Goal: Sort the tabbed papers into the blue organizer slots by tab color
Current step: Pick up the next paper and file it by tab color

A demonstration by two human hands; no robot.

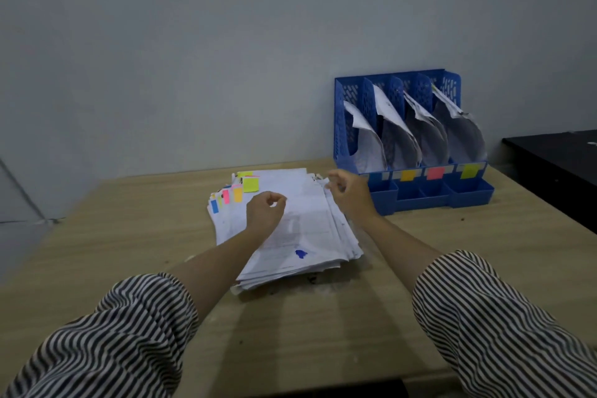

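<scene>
A light wood-grain worktop [323, 326] fills the lower half of the view, its far edge against a plain grey wall [226, 42]. Off the worktop's right edge stands a black surface [559, 158]. Small dark specks lie on the worktop near its middle.

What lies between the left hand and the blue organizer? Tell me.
In the head view, the paper stack and the right hand lie between the left hand and the blue organizer. The right hand partly hides the organizer's leftmost label.
</scene>
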